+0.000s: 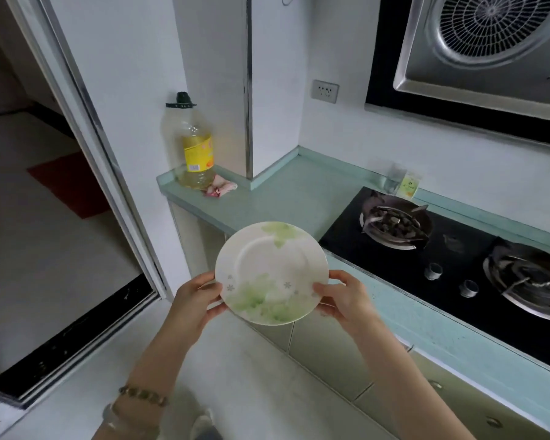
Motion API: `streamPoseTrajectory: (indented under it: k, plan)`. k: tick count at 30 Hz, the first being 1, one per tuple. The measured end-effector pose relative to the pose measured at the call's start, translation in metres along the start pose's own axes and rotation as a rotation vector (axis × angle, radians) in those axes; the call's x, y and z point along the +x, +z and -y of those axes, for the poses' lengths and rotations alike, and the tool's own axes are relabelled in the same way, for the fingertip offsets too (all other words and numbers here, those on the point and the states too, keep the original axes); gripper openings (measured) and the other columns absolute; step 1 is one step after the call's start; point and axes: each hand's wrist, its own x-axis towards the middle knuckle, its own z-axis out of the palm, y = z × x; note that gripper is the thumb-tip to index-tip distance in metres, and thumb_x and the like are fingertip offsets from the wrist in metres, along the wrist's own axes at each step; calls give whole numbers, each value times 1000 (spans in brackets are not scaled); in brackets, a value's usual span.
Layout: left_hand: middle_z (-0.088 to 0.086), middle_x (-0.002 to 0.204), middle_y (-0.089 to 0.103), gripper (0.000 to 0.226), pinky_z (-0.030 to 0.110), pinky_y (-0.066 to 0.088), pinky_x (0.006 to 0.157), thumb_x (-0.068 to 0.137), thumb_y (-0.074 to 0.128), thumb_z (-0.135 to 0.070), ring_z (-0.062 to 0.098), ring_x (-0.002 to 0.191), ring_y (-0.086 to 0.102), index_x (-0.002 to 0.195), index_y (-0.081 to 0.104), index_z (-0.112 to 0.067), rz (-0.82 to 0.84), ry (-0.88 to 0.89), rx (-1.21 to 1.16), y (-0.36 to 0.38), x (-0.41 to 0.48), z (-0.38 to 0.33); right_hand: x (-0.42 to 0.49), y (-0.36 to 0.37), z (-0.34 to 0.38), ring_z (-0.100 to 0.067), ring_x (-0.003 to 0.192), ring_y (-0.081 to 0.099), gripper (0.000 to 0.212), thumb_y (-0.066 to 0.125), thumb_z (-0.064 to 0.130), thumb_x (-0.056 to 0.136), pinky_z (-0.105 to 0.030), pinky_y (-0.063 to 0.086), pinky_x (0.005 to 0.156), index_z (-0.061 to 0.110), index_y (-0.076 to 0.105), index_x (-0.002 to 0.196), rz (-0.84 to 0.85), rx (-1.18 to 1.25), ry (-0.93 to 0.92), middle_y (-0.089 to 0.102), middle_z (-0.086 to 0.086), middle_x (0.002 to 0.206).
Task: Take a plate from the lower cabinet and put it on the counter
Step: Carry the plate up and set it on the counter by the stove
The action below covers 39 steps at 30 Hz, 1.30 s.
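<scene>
We observe the plate [271, 272] in the lower centre of the frame, held in the air in front of the counter edge and not resting on any surface. It is white with pale green floral marks on the rim, and its face is tilted toward the camera.

The left hand [193, 301] is closed on the plate's lower left rim, thumb on the upper face and fingers curled beneath. The right hand [342, 298] is closed on the lower right rim in the same manner, thumb on top. A beaded bracelet [143, 396] sits on the left wrist, low in the frame.

The counter [299, 192], pale green, runs from centre frame toward the lower right. At its far left end, in the upper centre, stands an oil bottle [195, 144] with a yellow label, and a crumpled pink wrapper [220, 188] lies just beside its base. A black gas hob [451, 265] is set into the counter at right, with two burners and two knobs. An extractor hood [489, 46] occupies the upper right. Lower cabinet doors [331, 354] show below the counter edge, under the right forearm; we cannot tell from which one the plate came.
</scene>
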Motion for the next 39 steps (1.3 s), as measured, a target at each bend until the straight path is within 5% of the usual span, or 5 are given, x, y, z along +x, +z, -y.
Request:
streamPoseTrajectory:
  k: [5, 17, 26, 32, 39]
  plan:
    - [8, 99, 74, 31, 25, 57, 64, 92, 47, 4, 18, 81, 73, 111, 67, -9, 135, -18, 62, -16, 99, -33, 67, 46, 11, -36, 79, 68, 27, 63, -10, 80, -40, 58, 66, 2, 57, 104, -106, 60, 8, 68, -25, 94]
    - [19, 112, 64, 34, 35, 55, 72, 91, 48, 12, 33, 97, 62, 122, 59, 1, 334, -131, 198, -9, 293, -93, 176, 113, 44, -25, 67, 69, 28, 63, -10, 80, -32, 56, 54, 2, 58, 105, -392, 189, 22, 69, -15, 85]
    - [11, 97, 71, 31, 28, 57, 58, 89, 52, 11, 22, 81, 69, 102, 67, -13, 350, -229, 205, 55, 426, -76, 285, 84, 66, -26, 72, 66, 23, 58, -9, 83, -37, 58, 58, 5, 59, 101, -484, 260, 28, 66, -13, 84]
    - [14, 108, 67, 33, 41, 53, 81, 91, 50, 11, 30, 98, 64, 114, 64, -8, 286, -263, 284, 110, 506, -71, 377, 58, 83, -30, 82, 68, 21, 60, -6, 84, -38, 58, 62, 8, 59, 100, -497, 255, 73, 68, -17, 93]
    - [15, 109, 67, 35, 40, 53, 84, 89, 54, 12, 31, 96, 64, 119, 63, -3, 194, -295, 335, 153, 567, -51, 449, 36, 90, -31, 81, 69, 24, 61, -7, 83, -36, 59, 62, 6, 60, 103, -577, 213, 162, 68, -18, 94]
